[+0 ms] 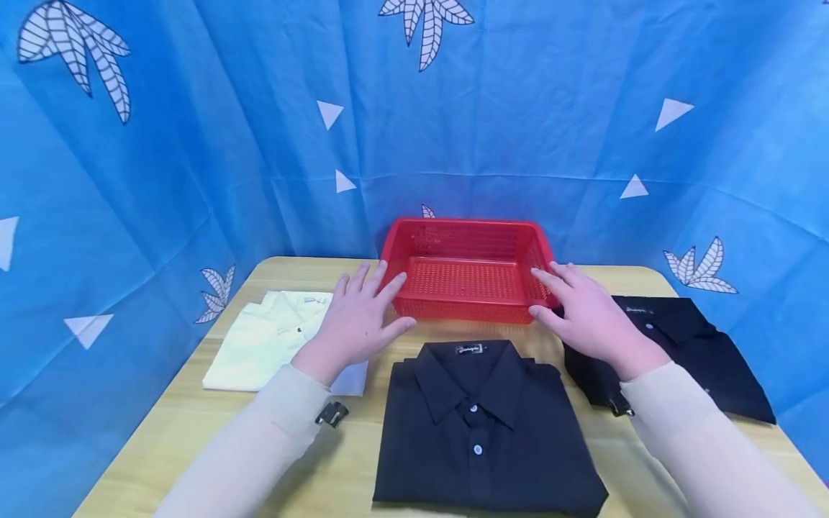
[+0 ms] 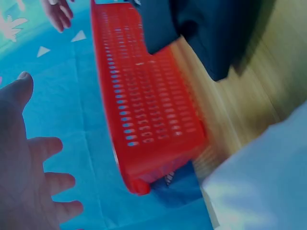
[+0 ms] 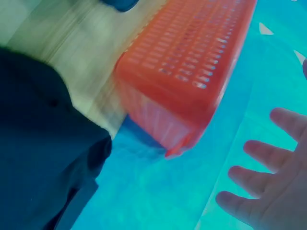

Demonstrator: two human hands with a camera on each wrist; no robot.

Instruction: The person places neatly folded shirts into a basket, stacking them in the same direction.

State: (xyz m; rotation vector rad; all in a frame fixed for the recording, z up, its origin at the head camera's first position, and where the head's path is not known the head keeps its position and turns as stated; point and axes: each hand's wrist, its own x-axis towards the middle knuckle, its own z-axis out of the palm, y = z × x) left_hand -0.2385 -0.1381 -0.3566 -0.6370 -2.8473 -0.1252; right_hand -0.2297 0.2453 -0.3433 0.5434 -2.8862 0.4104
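A red plastic basket [image 1: 466, 311] with slotted walls stands at the back of the table, with nothing visible inside. My left hand [image 1: 359, 316] hovers near its left end, fingers spread and holding nothing. Opposite it, my right hand [image 1: 589, 309] is held over the right side, fingers also extended and without a grip. Both wrist views show a gap between hand and basket. Between my forearms lies a folded dark collared shirt [image 1: 440, 460]. Beneath the left hand is a folded white shirt [image 1: 259, 345]; a folded black shirt [image 1: 706, 360] lies beneath the right, partly covered by it.
The light wooden table [image 1: 181, 446] ends just behind the basket. A blue patterned curtain [image 1: 518, 129] hangs behind and on both sides. Small black clips [image 1: 333, 414] sit at my sleeve cuffs.
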